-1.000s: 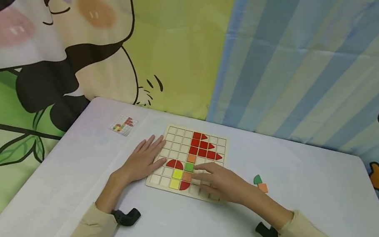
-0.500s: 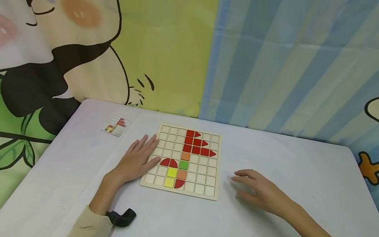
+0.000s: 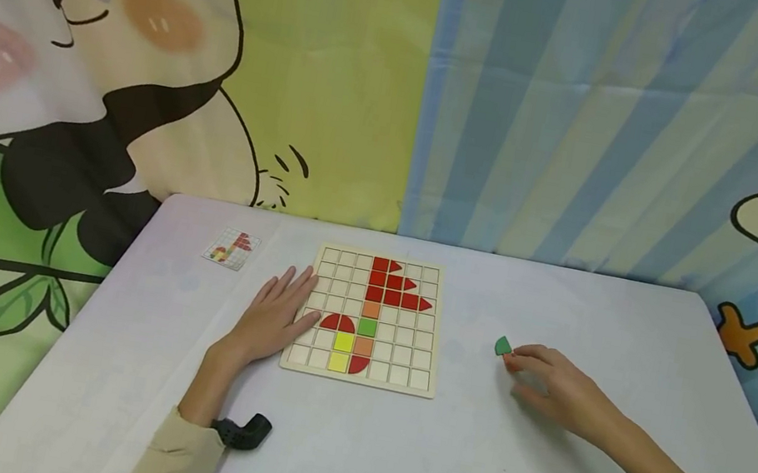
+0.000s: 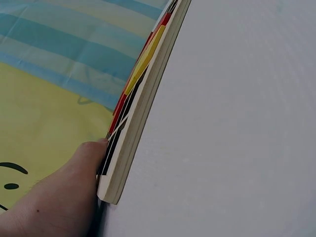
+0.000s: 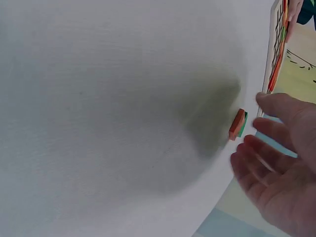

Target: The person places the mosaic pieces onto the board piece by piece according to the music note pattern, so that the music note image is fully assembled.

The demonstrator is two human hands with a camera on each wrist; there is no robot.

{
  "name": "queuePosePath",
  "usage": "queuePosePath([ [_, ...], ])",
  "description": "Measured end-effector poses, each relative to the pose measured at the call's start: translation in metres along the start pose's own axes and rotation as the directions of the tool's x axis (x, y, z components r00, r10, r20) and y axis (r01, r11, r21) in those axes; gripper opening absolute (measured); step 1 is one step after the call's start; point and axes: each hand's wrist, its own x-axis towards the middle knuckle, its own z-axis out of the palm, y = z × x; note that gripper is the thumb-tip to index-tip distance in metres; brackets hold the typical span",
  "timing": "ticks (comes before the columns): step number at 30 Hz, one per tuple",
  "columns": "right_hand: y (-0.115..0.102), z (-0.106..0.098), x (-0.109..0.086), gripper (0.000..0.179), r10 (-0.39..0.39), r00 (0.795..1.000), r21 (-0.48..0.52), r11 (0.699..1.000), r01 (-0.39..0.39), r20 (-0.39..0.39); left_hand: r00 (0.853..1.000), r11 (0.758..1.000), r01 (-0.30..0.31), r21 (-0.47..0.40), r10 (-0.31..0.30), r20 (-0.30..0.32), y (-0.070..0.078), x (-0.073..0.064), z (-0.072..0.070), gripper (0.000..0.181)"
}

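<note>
My left hand rests with its fingers straight on the left edge of a wooden grid board. Red, yellow, orange and green pieces fill some of the board's squares. To the right of the board, my right hand reaches over two loose pieces on the table. One is a green quarter-round piece; the other is an orange piece, partly covered by the fingertips in the head view. In the right wrist view the thumb and fingers are spread, with a gap between them and the orange piece.
A small printed pattern card lies on the white table, left of the board. Behind the table's far edge hangs a cartoon backdrop. Each wrist wears a black camera mount.
My right hand has left the board and moved right to the loose green and orange pieces. The left hand has stayed on the board's edge. The head view has shifted slightly.
</note>
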Motion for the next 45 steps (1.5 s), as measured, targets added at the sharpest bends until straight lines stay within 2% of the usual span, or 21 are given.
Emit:
queuePosePath([
  [3, 0.003, 0.002, 0.000, 0.027, 0.017, 0.999, 0.012, 1.000, -0.017, 0.027, 1.000, 1.000, -0.003, 0.000, 0.003, -0.007, -0.001, -0.001, 0.001, 0.075],
  [7, 0.007, 0.006, 0.003, 0.016, -0.020, 1.000, 0.015, 1.000, 0.019, 0.020, 1.000, 1.000, -0.006, 0.002, 0.006, -0.012, 0.000, -0.002, 0.001, 0.075],
  [12, 0.014, 0.011, 0.007, 0.024, -0.075, 0.996, -0.029, 0.997, 0.074, -0.038, 1.000, 1.000, -0.001, 0.011, 0.001, 0.003, -0.001, -0.002, 0.001, 0.075],
  [16, 0.014, 0.019, 0.010, 0.029, -0.150, 0.985, -0.051, 0.988, 0.146, -0.085, 1.000, 1.000, -0.005, 0.008, 0.005, 0.010, -0.002, -0.002, -0.001, 0.075],
  [21, -0.005, 0.026, 0.025, 0.024, -0.192, 0.977, -0.076, 0.980, 0.186, -0.091, 1.000, 1.000, -0.009, 0.001, 0.009, 0.011, -0.002, -0.002, -0.003, 0.075],
  [24, -0.028, 0.028, 0.042, 0.020, -0.222, 0.971, -0.049, 0.975, 0.218, -0.093, 1.000, 1.000, -0.002, 0.002, 0.002, 0.018, -0.004, -0.004, -0.001, 0.075],
  [29, -0.077, 0.038, 0.087, 0.021, -0.294, 0.953, 0.036, 0.954, 0.297, -0.078, 1.000, 1.000, 0.000, 0.004, 0.000, 0.013, -0.005, -0.005, 0.001, 0.075],
  [32, -0.105, 0.045, 0.117, 0.019, -0.313, 0.950, 0.075, 0.947, 0.313, -0.021, 1.000, 1.000, -0.003, 0.011, 0.003, 0.007, -0.005, -0.004, 0.002, 0.075],
  [36, -0.129, 0.059, 0.155, 0.013, -0.335, 0.939, 0.108, 0.939, 0.326, 0.076, 1.000, 1.000, -0.013, -0.003, 0.013, 0.000, -0.002, -0.001, 0.000, 0.074],
  [40, -0.138, 0.070, 0.179, 0.010, -0.343, 0.927, 0.034, 0.939, 0.342, 0.152, 1.000, 1.000, -0.026, -0.011, 0.026, 0.012, 0.001, 0.001, -0.001, 0.074],
  [45, -0.143, 0.078, 0.191, 0.006, -0.361, 0.905, -0.087, 0.918, 0.388, 0.226, 1.000, 1.000, -0.019, -0.006, 0.019, 0.011, 0.000, -0.001, -0.002, 0.074],
])
